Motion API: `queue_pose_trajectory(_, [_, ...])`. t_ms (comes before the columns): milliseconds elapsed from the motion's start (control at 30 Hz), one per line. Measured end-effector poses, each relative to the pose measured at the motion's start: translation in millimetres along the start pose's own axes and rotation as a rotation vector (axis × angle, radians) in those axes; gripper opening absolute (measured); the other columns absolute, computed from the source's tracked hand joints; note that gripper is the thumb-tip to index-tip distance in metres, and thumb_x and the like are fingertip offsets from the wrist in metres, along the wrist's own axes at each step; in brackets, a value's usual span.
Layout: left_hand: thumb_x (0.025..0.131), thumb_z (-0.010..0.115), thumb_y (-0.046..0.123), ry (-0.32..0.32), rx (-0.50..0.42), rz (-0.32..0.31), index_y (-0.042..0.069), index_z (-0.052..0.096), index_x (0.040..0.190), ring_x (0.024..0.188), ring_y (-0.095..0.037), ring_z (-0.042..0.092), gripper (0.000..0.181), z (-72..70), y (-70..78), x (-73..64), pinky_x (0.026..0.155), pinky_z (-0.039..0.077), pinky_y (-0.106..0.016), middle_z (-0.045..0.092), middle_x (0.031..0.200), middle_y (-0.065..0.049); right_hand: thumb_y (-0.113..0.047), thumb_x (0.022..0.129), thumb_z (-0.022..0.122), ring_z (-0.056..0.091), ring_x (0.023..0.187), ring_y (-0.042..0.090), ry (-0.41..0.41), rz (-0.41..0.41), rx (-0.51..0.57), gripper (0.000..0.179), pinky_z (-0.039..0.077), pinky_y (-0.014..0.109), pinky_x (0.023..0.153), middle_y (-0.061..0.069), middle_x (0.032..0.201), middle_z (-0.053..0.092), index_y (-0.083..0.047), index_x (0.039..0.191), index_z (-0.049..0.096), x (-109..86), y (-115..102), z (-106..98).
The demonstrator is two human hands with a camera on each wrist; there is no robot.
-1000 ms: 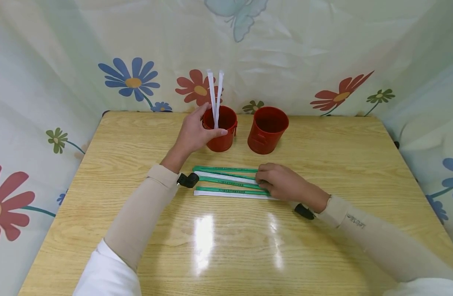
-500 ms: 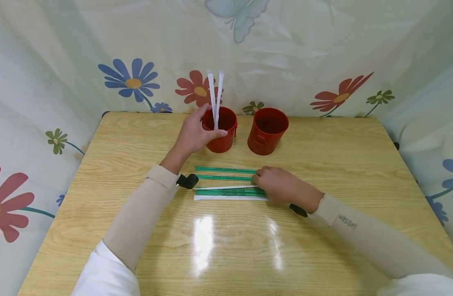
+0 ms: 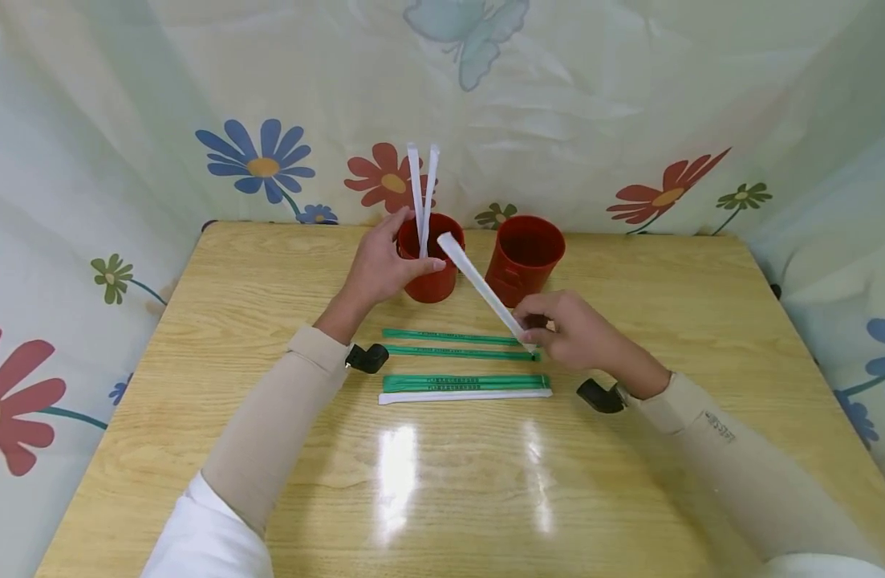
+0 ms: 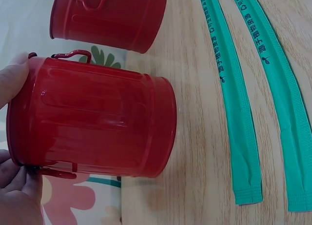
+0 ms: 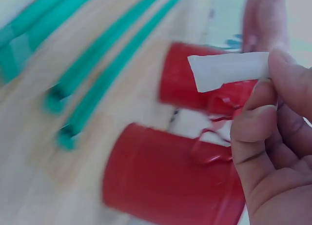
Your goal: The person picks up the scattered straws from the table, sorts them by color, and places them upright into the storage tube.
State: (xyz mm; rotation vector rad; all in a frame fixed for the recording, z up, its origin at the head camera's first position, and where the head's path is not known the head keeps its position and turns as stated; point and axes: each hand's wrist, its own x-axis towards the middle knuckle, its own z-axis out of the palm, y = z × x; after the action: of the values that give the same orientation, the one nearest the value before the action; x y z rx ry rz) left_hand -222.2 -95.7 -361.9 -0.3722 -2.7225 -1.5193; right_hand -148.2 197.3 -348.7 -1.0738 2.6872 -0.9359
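Observation:
My left hand (image 3: 380, 261) grips the rim of the left red bucket (image 3: 431, 287), thumb at the near side, fingers at the far side. Two white wrapped straws (image 3: 429, 189) stand in that bucket, leaning apart at their tops. My right hand (image 3: 575, 329) pinches a third white wrapped straw (image 3: 481, 285) by its near end, tilted up over the table with its far tip towards the left bucket. In the right wrist view, thumb and fingertips (image 5: 256, 122) hold the wrapper's end. Several green wrapped straws (image 3: 449, 353) lie below, beside one white wrapped straw (image 3: 464, 396).
A second red bucket (image 3: 517, 277) with side handles stands right of the first, near the table's back edge. The wooden table (image 3: 305, 498) meets a flowered curtain (image 3: 558, 104) behind. Green printed wrappers (image 4: 239, 137) lie close in front of the left bucket.
My right hand has drawn a white straw out from among the green ones and lifted it towards the buckets. The lower straws have shifted together. My left hand stays on the bucket.

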Motion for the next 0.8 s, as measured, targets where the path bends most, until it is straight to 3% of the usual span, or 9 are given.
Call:
queue_pose_trajectory(200, [0.078,0.083,0.039,0.009,-0.019,-0.013,0.014,0.037,0.151,0.132,-0.025,0.048,0.09,-1.5,0.8,-2.4,0.094,0.057,-0.043,0.048,0.147,-0.004,0.009,0.082,0.072,0.058,0.073,0.016,0.118,0.033,0.218,0.013,0.054,0.022,0.068,0.008,0.08,0.065,-0.001,0.09,0.071,20.0,-13,-6])
queue_pose_trajectory(333, [0.078,0.083,0.038,-0.001,-0.016,-0.01,0.014,0.037,0.151,0.132,-0.024,0.047,0.09,-0.1,1.9,-2.1,0.094,0.057,-0.042,0.047,0.148,-0.004,0.009,0.083,0.071,0.057,0.071,0.017,0.193,0.048,0.285,0.009,0.053,0.019,0.065,0.013,0.079,0.065,0.003,0.089,0.071,33.2,-20,-9])
queue_pose_trajectory(533, [0.078,0.083,0.037,0.002,-0.008,0.001,0.013,0.037,0.151,0.134,-0.027,0.047,0.09,0.8,1.3,-1.5,0.094,0.057,-0.044,0.046,0.151,-0.006,0.006,0.084,0.071,0.058,0.064,0.016,0.322,0.073,0.325,0.005,0.053,0.02,0.062,0.015,0.078,0.066,0.005,0.089,0.071,60.8,-32,-16])
queue_pose_trajectory(800, [0.079,0.083,0.037,-0.001,-0.007,0.004,0.012,0.037,0.152,0.133,-0.03,0.049,0.089,0.0,1.6,-1.6,0.096,0.056,-0.043,0.047,0.15,-0.006,-0.004,0.088,0.069,0.058,0.067,0.027,0.351,0.207,0.307,0.003,0.052,0.025,0.061,0.01,0.078,0.064,-0.002,0.09,0.072,97.2,-35,-21])
